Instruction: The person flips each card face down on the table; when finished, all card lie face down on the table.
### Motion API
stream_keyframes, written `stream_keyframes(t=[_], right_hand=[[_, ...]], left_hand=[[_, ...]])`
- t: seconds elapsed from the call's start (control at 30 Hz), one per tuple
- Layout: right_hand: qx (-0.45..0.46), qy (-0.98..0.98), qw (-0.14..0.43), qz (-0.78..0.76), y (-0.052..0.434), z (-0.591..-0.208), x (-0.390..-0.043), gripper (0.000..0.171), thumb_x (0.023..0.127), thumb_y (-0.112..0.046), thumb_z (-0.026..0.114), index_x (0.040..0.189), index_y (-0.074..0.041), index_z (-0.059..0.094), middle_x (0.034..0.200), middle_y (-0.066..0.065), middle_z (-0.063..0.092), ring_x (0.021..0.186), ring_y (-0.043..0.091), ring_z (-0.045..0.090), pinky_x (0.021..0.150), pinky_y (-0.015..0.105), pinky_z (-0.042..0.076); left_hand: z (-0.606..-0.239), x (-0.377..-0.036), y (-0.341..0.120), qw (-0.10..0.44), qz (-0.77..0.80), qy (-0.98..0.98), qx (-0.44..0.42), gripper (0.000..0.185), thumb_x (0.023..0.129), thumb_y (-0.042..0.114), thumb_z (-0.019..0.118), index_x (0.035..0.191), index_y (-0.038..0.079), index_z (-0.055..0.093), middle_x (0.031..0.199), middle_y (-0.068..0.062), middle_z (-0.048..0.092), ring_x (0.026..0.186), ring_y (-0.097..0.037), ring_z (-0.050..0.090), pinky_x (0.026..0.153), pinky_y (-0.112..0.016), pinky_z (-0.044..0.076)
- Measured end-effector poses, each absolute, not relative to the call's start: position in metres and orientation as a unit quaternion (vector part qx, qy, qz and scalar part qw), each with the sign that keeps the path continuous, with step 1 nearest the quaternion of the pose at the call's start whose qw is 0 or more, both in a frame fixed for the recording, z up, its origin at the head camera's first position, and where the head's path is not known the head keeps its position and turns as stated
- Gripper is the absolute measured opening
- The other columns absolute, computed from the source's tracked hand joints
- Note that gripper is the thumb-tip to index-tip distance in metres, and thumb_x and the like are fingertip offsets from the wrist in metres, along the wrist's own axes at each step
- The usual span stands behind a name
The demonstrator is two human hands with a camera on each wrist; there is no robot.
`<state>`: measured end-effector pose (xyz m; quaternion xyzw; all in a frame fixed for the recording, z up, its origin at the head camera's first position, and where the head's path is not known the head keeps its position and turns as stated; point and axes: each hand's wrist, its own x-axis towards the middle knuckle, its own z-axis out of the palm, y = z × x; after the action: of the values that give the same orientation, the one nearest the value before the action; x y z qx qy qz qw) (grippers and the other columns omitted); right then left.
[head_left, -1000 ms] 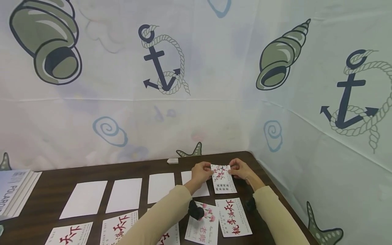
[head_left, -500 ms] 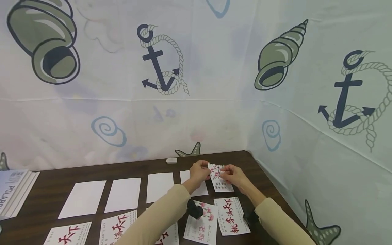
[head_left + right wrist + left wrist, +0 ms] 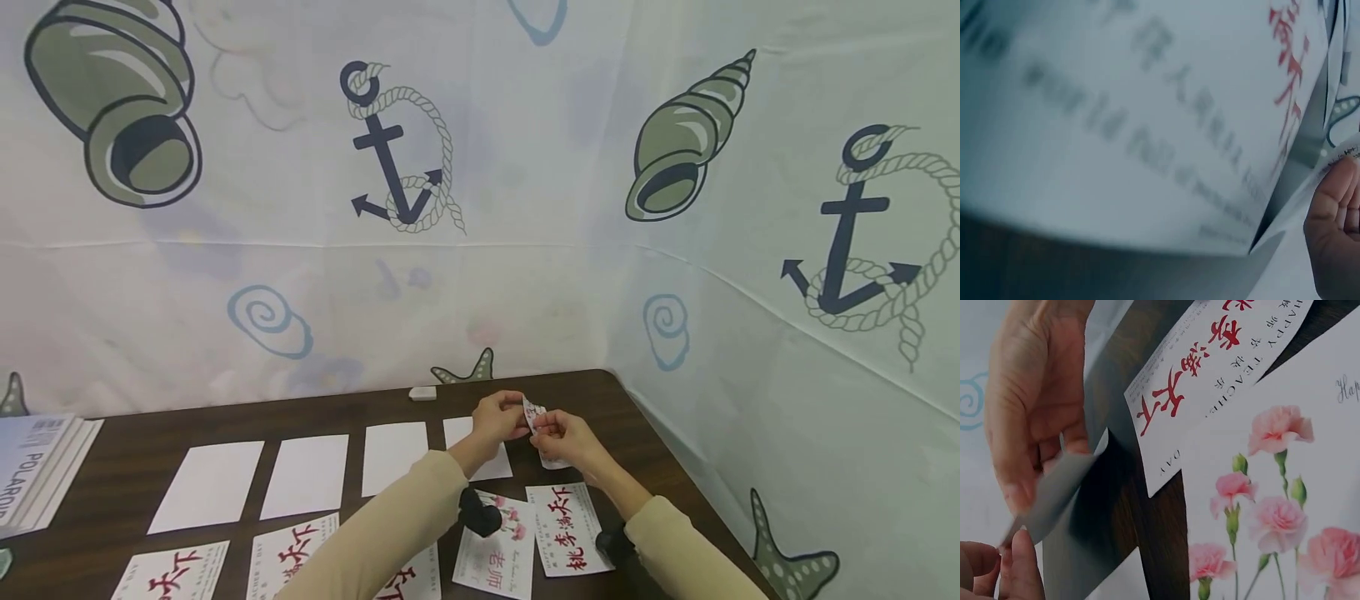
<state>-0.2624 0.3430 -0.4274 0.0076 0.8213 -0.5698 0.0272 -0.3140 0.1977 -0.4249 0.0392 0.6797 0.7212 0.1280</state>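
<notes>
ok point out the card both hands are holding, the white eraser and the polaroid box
card [image 3: 537, 414], head view, its printed top edge between the hands
white eraser [image 3: 422, 393], head view, its middle
polaroid box [image 3: 30, 467], head view, its printed lid

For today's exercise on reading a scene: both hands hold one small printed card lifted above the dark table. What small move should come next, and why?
Probably finish turning the card over and lay it down flat. The left hand and right hand pinch it by its edges, tilted on edge above the table; the far row there shows cards lying blank side up.

The stack of boxes [image 3: 33, 475] reads "POLAROID"; a red-lettered card [image 3: 1222, 369] reads "HAPPY TEACH…".
</notes>
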Motion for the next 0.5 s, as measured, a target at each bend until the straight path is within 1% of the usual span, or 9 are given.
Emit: stream_keyframes(t=[0.07,0.17,0.23,0.3,0.4,0.5], right_hand=[[0.009,0.811,0.027,-0.585,0.348,-0.425,-0.262,0.034,0.085,-0.004,0.062,0.114,0.01,0.053,0.087,0.005,0.057,0.073,0.011,0.056,0.062,0.02,0.05],[0.009,0.808,0.009,-0.589,0.357,-0.419,-0.262,0.033,0.086,-0.003,0.059,0.116,0.011,0.054,0.084,0.001,0.056,0.07,0.009,0.052,0.06,0.019,0.047],[0.014,0.807,-0.018,-0.59,0.363,-0.415,-0.262,0.031,0.087,-0.001,0.058,0.115,0.012,0.055,0.082,-0.001,0.056,0.069,0.008,0.051,0.06,0.018,0.046],[0.021,0.809,-0.056,-0.585,0.368,-0.41,-0.262,0.029,0.086,0.001,0.059,0.113,0.012,0.057,0.079,-0.001,0.056,0.067,0.007,0.05,0.057,0.017,0.044],[0.038,0.814,-0.124,-0.566,0.373,-0.404,-0.263,0.025,0.084,0.004,0.06,0.108,0.012,0.061,0.079,0.002,0.059,0.068,0.006,0.05,0.057,0.015,0.043],[0.055,0.817,-0.166,-0.549,0.377,-0.401,-0.264,0.023,0.083,0.005,0.06,0.106,0.011,0.063,0.081,0.006,0.06,0.07,0.006,0.049,0.056,0.014,0.042]], left_hand=[[-0.425,-0.312,0.198,0.145,0.726,0.671,0.045,0.03,0.09,-0.002,0.054,0.12,-0.003,0.058,0.099,-0.017,0.064,0.073,-0.013,0.06,0.065,-0.027,0.057],[-0.428,-0.308,0.197,0.169,0.725,0.665,0.058,0.037,0.091,-0.001,0.054,0.128,-0.003,0.053,0.109,-0.021,0.063,0.087,-0.022,0.064,0.071,-0.03,0.058],[-0.43,-0.304,0.198,0.185,0.719,0.667,0.065,0.042,0.092,0.001,0.056,0.132,-0.004,0.048,0.116,-0.023,0.061,0.097,-0.031,0.064,0.075,-0.032,0.057],[-0.434,-0.301,0.198,0.195,0.715,0.668,0.071,0.048,0.09,0.002,0.058,0.135,-0.007,0.043,0.119,-0.025,0.059,0.103,-0.035,0.062,0.077,-0.034,0.057],[-0.437,-0.295,0.2,0.195,0.704,0.68,0.07,0.052,0.087,0.003,0.063,0.135,-0.008,0.043,0.115,-0.024,0.062,0.099,-0.034,0.064,0.076,-0.034,0.057],[-0.44,-0.292,0.204,0.166,0.699,0.693,0.056,0.051,0.083,0.001,0.067,0.13,-0.007,0.05,0.107,-0.021,0.066,0.087,-0.024,0.068,0.071,-0.03,0.057]])
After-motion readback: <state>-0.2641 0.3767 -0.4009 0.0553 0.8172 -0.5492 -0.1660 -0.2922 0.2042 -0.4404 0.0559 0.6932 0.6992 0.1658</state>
